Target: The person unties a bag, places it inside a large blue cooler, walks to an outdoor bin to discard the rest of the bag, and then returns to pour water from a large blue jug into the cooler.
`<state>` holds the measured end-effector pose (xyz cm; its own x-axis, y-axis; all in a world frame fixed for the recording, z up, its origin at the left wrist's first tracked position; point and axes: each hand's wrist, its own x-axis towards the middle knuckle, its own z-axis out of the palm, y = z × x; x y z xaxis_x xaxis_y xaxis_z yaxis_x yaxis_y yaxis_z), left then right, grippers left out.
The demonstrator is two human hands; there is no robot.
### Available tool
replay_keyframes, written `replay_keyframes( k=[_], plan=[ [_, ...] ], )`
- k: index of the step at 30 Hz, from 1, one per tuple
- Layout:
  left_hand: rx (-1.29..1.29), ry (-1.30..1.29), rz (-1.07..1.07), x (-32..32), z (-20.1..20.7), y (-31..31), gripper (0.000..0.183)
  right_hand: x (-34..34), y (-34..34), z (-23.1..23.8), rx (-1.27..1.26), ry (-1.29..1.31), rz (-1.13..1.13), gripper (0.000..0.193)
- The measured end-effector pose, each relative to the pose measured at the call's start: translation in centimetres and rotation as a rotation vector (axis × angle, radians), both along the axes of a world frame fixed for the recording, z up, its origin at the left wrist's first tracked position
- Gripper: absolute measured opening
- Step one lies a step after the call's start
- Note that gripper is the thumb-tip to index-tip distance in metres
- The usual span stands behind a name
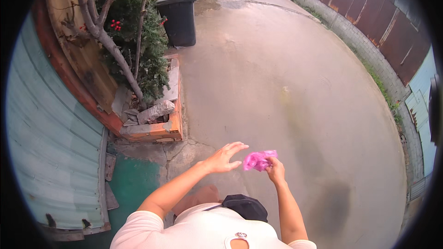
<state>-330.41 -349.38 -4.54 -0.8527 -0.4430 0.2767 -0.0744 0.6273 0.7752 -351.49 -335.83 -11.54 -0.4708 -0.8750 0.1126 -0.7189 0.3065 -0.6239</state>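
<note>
A crumpled pink plastic bag (256, 160) is pinched in the fingers of my right hand (275, 170), out in front of my body. Just left of the bag, my left hand (222, 159) is empty, its fingers stretched and the thumb apart from them. A small gap lies between its fingertips and the bag. Whether anything is inside the bag cannot be made out.
To the left, an orange brick planter (173, 127) holds a cut tree trunk (117, 55) and a green bush with red berries. Behind it stands a dark lidded bin (179, 20). Pale corrugated metal (55, 143) borders the left; a block wall (364, 55) lines the concrete lane's right.
</note>
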Motion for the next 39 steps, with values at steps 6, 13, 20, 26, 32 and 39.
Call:
replay_keyframes(
  k=[6,13,20,26,32,39],
  plan=[
    [0.117,-0.084,-0.035,-9.8,-1.5,-16.1,0.036,-17.0,10.5,-16.9,0.365,-0.278,-1.037,0.033],
    [0.296,-0.650,0.774,-5.3,-26.5,-33.8,0.033,-30.1,-6.0,-23.8,0.415,-0.599,-1.289,0.032],
    [1.288,-0.793,1.266,-1.2,-32.5,-36.7,0.018,-41.0,-60.7,-13.7,0.285,-0.041,-0.166,0.035],
    [1.327,-0.849,1.436,-2.1,-36.1,-55.5,0.022,-38.0,-94.0,-7.2,-0.111,-0.295,0.221,0.034],
    [0.669,-0.661,1.064,-14.7,-29.6,-90.6,0.022,-43.1,-102.3,-12.8,0.219,-0.116,0.153,0.034],
    [0.279,-0.006,0.985,-26.8,-11.0,-125.6,0.033,-52.8,-96.0,-24.7,0.731,-0.474,-0.648,0.033]
  ],
)
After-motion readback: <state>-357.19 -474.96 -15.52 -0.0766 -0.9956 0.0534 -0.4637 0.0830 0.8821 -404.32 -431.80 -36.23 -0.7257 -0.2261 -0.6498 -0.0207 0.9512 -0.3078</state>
